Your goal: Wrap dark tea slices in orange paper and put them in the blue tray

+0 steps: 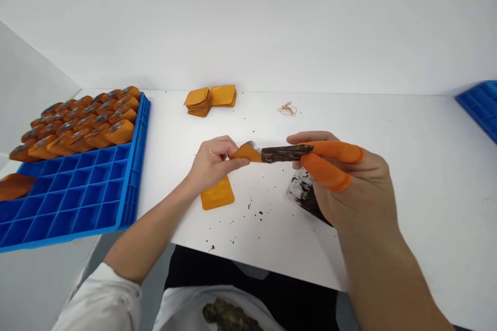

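Note:
My left hand [213, 159] pinches a small orange foil pouch [247, 152], its silvery mouth held open toward the right. My right hand [357, 191], with orange finger cots on two fingers, grips the end of a dark brown bundle of strips [285, 153]. The bundle's left end is at the pouch's mouth; how far it reaches inside is hidden. Another orange pouch [218, 194] lies flat on the table below my left hand. Partly hidden under my right hand, a clear plastic container [295, 197] holds more dark strips.
On the left, a blue compartment tray [128, 178] carries several filled orange pouches [120, 132]. Stacked orange pouches [198, 102] and tan rubber bands [288, 109] lie toward the back. Dark crumbs dot the white table [267, 248]. Another blue tray [481, 106] stands at the far right.

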Action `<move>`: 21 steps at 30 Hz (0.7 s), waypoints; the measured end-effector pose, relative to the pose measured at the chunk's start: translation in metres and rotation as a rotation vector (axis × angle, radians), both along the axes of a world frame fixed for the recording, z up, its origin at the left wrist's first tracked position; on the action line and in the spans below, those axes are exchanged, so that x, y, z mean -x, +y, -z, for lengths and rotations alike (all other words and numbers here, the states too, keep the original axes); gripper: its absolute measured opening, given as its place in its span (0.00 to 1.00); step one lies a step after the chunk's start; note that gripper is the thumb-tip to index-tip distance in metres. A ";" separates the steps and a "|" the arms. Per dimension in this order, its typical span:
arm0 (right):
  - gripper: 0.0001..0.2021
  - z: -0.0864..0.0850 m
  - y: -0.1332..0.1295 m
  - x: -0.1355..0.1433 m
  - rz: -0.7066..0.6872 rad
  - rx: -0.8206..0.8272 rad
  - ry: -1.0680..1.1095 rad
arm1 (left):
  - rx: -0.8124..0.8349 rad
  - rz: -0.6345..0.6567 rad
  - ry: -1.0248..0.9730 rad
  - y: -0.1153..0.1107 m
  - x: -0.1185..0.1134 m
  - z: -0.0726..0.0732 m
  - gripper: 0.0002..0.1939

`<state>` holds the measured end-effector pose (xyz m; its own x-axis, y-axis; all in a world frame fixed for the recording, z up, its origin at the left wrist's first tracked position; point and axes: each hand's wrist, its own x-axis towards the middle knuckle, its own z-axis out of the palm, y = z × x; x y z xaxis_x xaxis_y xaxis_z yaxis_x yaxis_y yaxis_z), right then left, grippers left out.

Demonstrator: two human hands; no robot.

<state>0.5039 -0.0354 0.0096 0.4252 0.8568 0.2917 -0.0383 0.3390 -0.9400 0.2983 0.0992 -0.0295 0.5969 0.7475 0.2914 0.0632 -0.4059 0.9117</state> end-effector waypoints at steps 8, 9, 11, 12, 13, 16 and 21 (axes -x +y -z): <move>0.12 -0.004 -0.013 0.015 0.213 -0.135 -0.299 | -0.127 -0.089 -0.055 -0.006 -0.006 0.006 0.18; 0.11 -0.004 -0.013 0.016 0.231 -0.129 -0.350 | -0.154 -0.099 -0.061 -0.006 -0.006 0.006 0.18; 0.11 -0.004 -0.013 0.018 0.280 -0.121 -0.451 | -0.209 -0.110 -0.071 -0.007 -0.007 0.006 0.18; 0.10 -0.003 -0.012 0.019 0.308 -0.126 -0.499 | -0.236 -0.114 -0.074 -0.007 -0.007 0.005 0.18; 0.10 -0.002 -0.011 0.019 0.337 -0.139 -0.545 | -0.262 -0.119 -0.075 -0.008 -0.007 0.005 0.18; 0.08 0.002 -0.008 0.019 0.405 -0.187 -0.694 | -0.335 -0.134 -0.080 -0.008 -0.008 0.006 0.17; 0.08 0.012 -0.001 0.015 0.499 -0.306 -1.034 | -0.426 -0.113 -0.064 -0.010 -0.010 0.008 0.12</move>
<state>0.4886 -0.0369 -0.0027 0.1350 0.4982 0.8565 0.8913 0.3166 -0.3246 0.3080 0.0888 -0.0376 0.4886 0.6124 0.6214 0.0777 -0.7399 0.6682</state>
